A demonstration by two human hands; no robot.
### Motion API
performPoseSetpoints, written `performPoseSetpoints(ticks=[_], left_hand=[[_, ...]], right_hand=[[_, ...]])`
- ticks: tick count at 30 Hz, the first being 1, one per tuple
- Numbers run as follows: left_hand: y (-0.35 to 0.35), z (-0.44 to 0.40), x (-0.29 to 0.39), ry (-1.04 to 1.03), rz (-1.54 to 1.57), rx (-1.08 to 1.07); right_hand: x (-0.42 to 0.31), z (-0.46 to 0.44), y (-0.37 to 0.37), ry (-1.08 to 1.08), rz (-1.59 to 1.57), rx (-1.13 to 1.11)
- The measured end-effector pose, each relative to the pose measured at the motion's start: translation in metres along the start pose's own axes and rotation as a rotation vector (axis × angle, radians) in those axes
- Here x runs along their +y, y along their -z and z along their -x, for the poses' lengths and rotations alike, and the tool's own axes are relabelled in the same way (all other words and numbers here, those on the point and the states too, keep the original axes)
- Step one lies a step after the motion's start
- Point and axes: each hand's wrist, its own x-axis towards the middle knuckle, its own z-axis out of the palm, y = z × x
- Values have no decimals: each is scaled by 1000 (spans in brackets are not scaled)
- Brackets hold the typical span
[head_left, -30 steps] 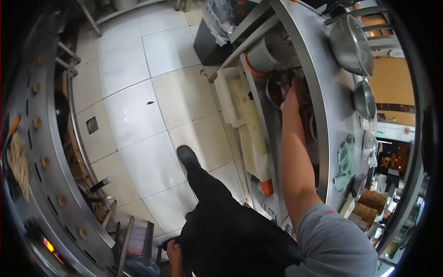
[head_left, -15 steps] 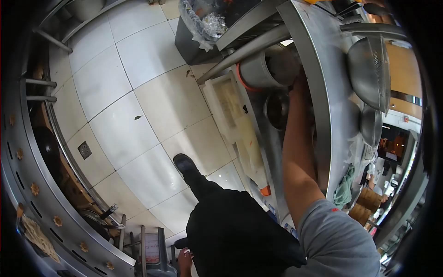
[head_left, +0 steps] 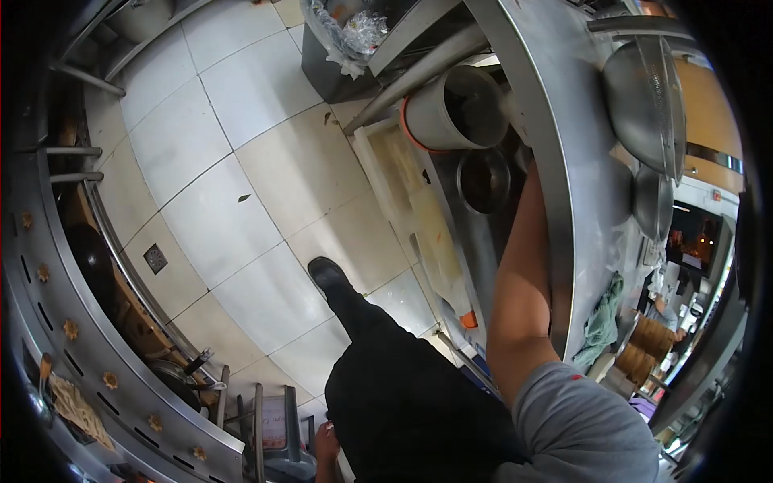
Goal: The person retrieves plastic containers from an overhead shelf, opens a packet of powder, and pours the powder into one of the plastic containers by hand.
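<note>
My right forearm reaches under the steel counter (head_left: 555,161) onto its lower shelf, and the right hand itself is hidden beneath the counter's edge. Near the wrist lies a round metal bowl (head_left: 484,182) with dark contents. Beyond that, a grey bucket (head_left: 459,109) with an orange band at its base stands on the same shelf. Low beside my dark clothing is my left hand (head_left: 327,443), partly covered, near a grey plastic stool or bin (head_left: 291,463). Its fingers are too small and unclear to read.
A stove front (head_left: 88,346) with knobs runs along the left. Metal strainers (head_left: 648,109) and a green cloth (head_left: 600,322) lie on the counter. Pale containers (head_left: 431,233) sit beside the lower shelf. A lined trash bin (head_left: 334,72) stands ahead on the tiled floor.
My right hand has left the round bowl and moved deeper under the counter, out of sight. The view has shifted. My left hand stays low at my side.
</note>
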Motion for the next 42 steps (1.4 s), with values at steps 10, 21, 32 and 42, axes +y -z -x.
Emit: performPoseSetpoints(ticks=[10, 21, 32, 42], left_hand=[[-2, -2, -63, 20, 222, -38], [8, 39, -20, -71, 137, 33], [52, 134, 332, -689, -100, 203], [105, 186, 563, -848, 100, 136]], right_hand=[[1, 76, 91, -110, 216, 73], [-52, 255, 99, -91, 163, -86], [-162, 349, 71, -311, -99, -780], [-241, 324, -16, 18, -70, -1125]])
